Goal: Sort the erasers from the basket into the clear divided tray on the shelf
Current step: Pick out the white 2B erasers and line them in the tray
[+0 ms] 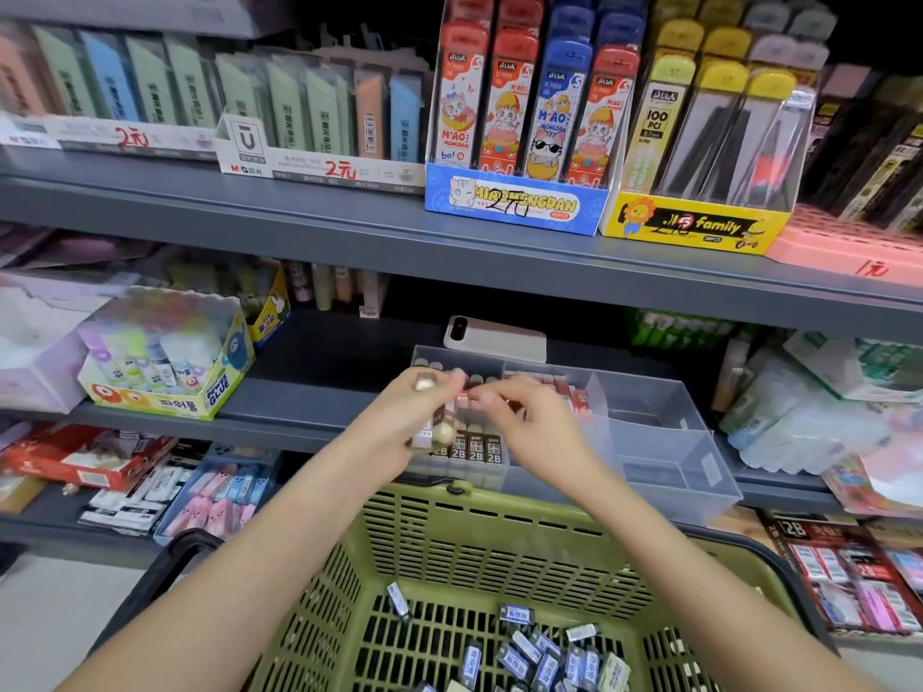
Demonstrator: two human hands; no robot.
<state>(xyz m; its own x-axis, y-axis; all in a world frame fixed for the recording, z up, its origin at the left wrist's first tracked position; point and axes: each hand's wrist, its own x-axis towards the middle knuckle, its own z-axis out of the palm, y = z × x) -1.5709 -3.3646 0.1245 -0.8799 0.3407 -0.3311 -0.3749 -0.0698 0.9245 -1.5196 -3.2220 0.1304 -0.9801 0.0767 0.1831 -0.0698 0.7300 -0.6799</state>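
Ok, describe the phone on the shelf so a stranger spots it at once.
Find the grey shelf just above the green basket. Behind the clear divided tray lies the phone. Unlike the printed stock around, it is a plain pale slab.

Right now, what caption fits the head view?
Left hand grips several erasers, right hand pinches one, over the clear divided tray; green basket holds more.

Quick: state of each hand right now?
Left hand: holding a bunch of erasers over the tray.
Right hand: fingers curled beside them; whether it pinches one cannot be told.
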